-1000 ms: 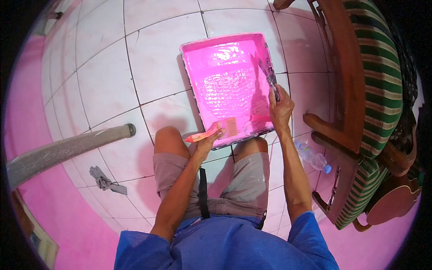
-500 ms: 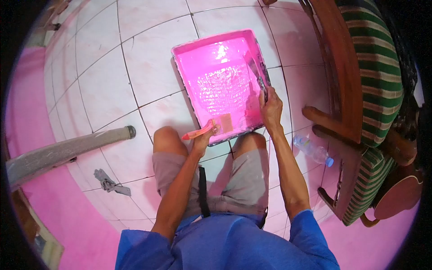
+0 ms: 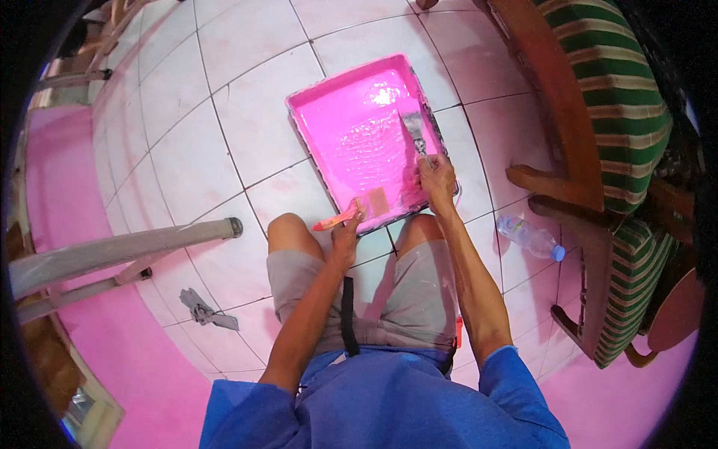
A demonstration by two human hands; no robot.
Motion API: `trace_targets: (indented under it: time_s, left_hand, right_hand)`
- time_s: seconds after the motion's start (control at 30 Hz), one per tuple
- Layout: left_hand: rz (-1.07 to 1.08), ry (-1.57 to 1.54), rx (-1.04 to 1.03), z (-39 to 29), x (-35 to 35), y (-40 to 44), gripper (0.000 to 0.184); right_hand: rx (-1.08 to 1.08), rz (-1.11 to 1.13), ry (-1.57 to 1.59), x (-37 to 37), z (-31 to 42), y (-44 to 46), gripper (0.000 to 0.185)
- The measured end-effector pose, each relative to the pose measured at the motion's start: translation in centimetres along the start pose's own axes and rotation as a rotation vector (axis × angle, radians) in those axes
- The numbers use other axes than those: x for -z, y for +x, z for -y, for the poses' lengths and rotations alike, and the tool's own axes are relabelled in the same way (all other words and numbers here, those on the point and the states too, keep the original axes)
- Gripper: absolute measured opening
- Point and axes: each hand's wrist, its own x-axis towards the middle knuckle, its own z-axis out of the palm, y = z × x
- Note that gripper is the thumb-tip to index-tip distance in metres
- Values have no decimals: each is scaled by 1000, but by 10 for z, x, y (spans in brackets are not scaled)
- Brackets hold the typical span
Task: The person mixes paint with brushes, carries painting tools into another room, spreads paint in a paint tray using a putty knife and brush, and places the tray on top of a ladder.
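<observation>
A tray (image 3: 303,135) of bright pink paint lies on the tiled floor in front of the knees. My left hand (image 3: 346,233) is closed on a paintbrush (image 3: 336,220) with an orange-red handle; its pale bristles lie over the tray's near left part. In my right hand (image 3: 437,179) is a paint-marked scraper (image 3: 413,129). Its flat grey blade rests at the tray's right side, over the paint. The fingers wrap the scraper's handle near the tray's right edge.
A clear plastic bottle (image 3: 530,238) with a blue cap lies right of my forearm. Wooden chairs with green striped cushions (image 3: 618,101) stand at the right. A grey rag (image 3: 207,310) and a grey metal leg (image 3: 127,244) are at the left.
My right hand has moved left and slightly down, and the scraper blade has turned its flat side more into view. My left hand still holds the brush. The camera view has shifted a little.
</observation>
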Motion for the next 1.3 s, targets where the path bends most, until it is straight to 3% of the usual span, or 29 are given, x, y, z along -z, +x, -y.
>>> trace_targets:
  time_s: [0.03,0.1,0.13,0.2,0.27,0.33,0.4,0.43,0.5,0.53,0.57,0.63,0.7,0.77,0.8,0.87,1.0,1.3]
  left_hand:
    - [4,9,-10,1,0,-9,48]
    - [-243,-4,354,1,-1,-25,37]
    - [-244,5,346,-8,-11,-40,37]
    - [-61,141,159,-29,-35,-78,35]
    - [179,271,-290,-19,-41,-28,42]
    - [111,560,-412,-51,-74,-14,46]
    - [275,252,6,-73,-107,12,33]
    - [277,259,3,-83,-113,21,33]
    - [691,159,335,-98,-117,32,35]
    - [543,291,238,-106,-131,15,34]
    - [541,299,243,-109,-133,12,34]
    - [511,706,-150,-106,-130,22,32]
    - [516,550,-117,-102,-121,24,30]
    - [479,580,-265,-119,-111,13,28]
    - [482,586,-259,-125,-103,10,28]
    - [403,757,-437,-137,-85,2,28]
    - [292,869,-529,-150,-50,-18,27]
    - [215,990,-581,-160,-6,-27,26]
  right_hand:
    - [-37,5,80,3,17,-3,18]
    - [-448,217,595,15,50,-17,18]
    - [-426,187,605,6,40,-18,18]
    - [-460,176,681,6,47,-26,24]
    - [-490,165,752,5,54,-34,30]
    - [-519,134,800,5,57,-40,31]
    - [-503,153,776,-6,39,-41,29]
    - [-488,172,747,-7,38,-41,27]
    - [-509,191,799,-4,40,-47,25]
    - [-531,218,842,-2,42,-52,23]
    - [-538,214,848,-1,44,-57,23]
    - [-541,45,781,-4,36,-78,27]
    - [-545,-46,862,-24,27,-103,24]
    - [-547,328,542,-41,24,-132,25]
    - [-648,342,628,-47,39,-147,26]
    - [-815,368,769,-66,62,-166,30]
    - [-978,281,828,-99,84,-177,36]
    - [-1017,92,583,-136,76,-163,37]
